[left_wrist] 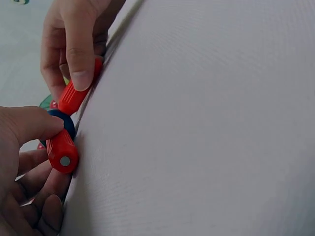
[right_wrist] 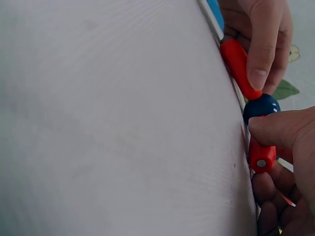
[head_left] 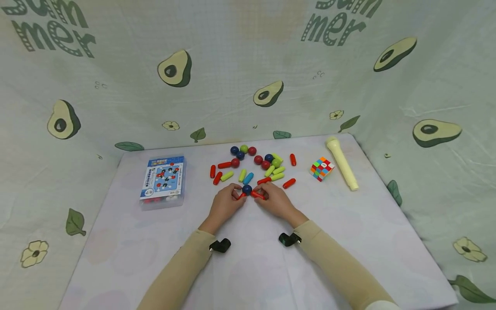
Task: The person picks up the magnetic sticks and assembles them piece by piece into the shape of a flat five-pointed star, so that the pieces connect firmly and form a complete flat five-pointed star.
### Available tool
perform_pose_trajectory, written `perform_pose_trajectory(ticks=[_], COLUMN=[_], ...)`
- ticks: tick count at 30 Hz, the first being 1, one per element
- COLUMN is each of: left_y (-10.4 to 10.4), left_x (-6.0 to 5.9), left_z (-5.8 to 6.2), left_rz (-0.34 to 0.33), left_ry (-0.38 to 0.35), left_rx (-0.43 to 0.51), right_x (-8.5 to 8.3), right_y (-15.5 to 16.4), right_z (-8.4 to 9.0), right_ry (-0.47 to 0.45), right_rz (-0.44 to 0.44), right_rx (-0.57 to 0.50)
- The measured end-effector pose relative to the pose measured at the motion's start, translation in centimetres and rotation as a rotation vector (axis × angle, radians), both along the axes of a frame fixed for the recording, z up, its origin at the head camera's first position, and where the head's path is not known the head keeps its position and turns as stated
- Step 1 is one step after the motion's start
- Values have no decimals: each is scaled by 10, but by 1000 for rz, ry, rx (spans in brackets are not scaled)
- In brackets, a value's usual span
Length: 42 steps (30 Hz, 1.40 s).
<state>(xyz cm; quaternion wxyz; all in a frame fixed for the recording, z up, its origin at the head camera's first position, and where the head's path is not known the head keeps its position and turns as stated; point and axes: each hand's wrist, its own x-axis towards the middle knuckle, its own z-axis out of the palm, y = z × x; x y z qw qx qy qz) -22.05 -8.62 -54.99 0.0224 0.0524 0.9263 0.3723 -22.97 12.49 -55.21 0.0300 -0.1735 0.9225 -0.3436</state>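
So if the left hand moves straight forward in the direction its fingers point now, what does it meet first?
Probably the dark blue ball its fingertips already touch, then the right hand just beyond. The left hand points up and to the right; depth is hard to judge.

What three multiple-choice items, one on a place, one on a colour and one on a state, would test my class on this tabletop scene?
1. Where does the puzzle cube lie?
A. Beside the cream cylinder
B. On the blue box
C. Between the hands

2. What colour is the ball between the two red rods?
A. Green
B. Dark blue
C. Yellow

3. What is the left hand doing?
A. Lying flat
B. Lifting the box
C. Pinching a red rod

Answers: 1 A, the cube sits just left of the cylinder. 2 B, both wrist views show it dark blue. 3 C, its fingers curl round the rod.
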Motion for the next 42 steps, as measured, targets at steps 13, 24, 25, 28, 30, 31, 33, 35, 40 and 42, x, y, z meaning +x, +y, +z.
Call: perform_pose_trajectory(ticks=[13,24,25,28,30,31,33,35,40,42], left_y=[0,-3,-4,-4,-5,-5,-4,-4,-4,-5], left_x=[-12,-15,-15,-14,-14,-14,-14,-14,-14,-14], left_z=[-10,-8,-8,-9,-10,-11,-12,-12,-11,-11], left_rz=[-103,-86,-87,-87,-86,-86,-85,-85,-85,-85], left_ry=[82,67,65,60,54,51,47,45,40,37], left_rx=[-80,-16,-13,-4,-1,1,4,10,16,11], right_x=[1,-30,-36,-54,-64,-68,-75,-80,-87,-89], right_y=[0,27,30,39,43,44,46,46,44,43], right_z=[-2,19,21,28,30,31,33,34,35,34], right_ry=[1,12,17,40,36,30,8,-15,-40,-52], right_rz=[22,-131,-160,-229,-250,-244,-220,-186,-130,-122], right_rx=[1,-89,-83,-23,30,53,88,117,172,174])
